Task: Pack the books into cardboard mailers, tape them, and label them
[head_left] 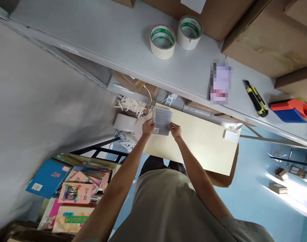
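Note:
A flat grey rectangular panel with ribbed lines [163, 120] and a small white label near its lower left corner is over a pale yellow board [201, 144]. My left hand [148, 128] pinches its left edge with closed fingers. On the opposite side, my right hand [175, 130] grips the lower right edge. Whether the panel rests on the board or is held slightly above it, I cannot tell. A small white box-like item [230, 135] lies at the board's right end.
The grey shelf [105, 43] above carries two tape rolls [163, 42], a blurred-out phone [220, 84], a yellow-black utility knife [256, 98] and a red-blue dispenser [292, 110]. Shredded paper strips [129, 139] lie left of the board. Books and cards [76, 192] are stacked lower left.

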{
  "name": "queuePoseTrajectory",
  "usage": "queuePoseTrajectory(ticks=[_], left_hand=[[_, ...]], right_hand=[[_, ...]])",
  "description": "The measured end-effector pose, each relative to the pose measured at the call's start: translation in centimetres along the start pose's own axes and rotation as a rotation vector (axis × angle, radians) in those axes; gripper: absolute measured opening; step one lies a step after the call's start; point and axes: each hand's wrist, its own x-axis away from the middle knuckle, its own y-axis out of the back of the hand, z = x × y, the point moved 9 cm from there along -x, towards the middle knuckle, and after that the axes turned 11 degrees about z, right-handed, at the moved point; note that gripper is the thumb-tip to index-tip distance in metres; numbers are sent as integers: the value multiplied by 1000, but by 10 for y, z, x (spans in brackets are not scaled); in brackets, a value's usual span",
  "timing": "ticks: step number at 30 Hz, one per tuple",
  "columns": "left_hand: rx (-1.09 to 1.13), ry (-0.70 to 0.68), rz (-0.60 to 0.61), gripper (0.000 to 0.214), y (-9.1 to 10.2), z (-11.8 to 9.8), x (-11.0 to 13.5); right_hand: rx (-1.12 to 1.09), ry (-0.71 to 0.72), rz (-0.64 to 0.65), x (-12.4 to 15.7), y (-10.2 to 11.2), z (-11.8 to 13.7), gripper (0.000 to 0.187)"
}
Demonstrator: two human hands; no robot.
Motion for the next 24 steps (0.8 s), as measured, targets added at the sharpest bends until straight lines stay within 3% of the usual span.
queuePoseTrajectory(ticks=[6,11,17,21,24], left_hand=[[-73,29,-11,22,0,10,-20],[-3,-6,-75,35,9,11,14],[234,-158,-235,31,21,0,112],[247,-255,-389,29,22,-2,206],[242,-288,-524,26,17,12,287]], right_hand=[[169,-128,-52,-11,-2,6,23],[211,-62,-29,21,5,37,32],[134,151,52,89,2,86,48],[6,303,189,147,-22,99,49],[-61,373,325,196,-51,93,50]])
